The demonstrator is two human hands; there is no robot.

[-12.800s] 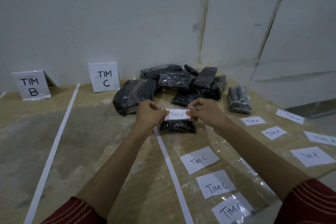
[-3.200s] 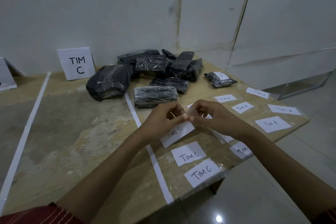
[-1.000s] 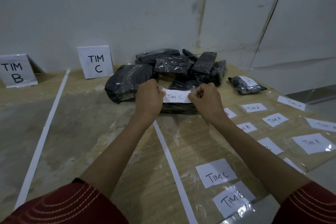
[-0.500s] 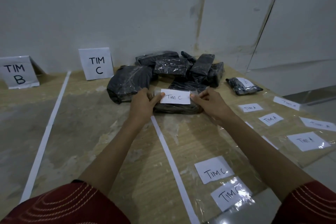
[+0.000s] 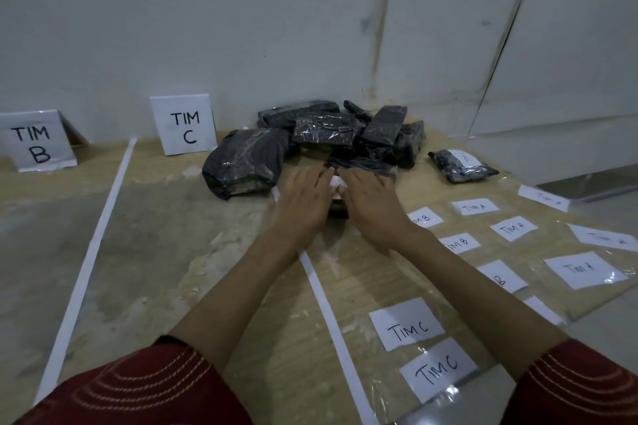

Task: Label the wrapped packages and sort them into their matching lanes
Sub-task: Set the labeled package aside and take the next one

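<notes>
Two hands [image 5: 303, 198] [image 5: 373, 205] flat on package [image 5: 337, 212]

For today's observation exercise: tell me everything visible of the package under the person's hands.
The package is dark and lies flat on the wooden table in front of the pile. The left hand and right hand press on top, hiding most of it; part of a white label shows between them.
</notes>
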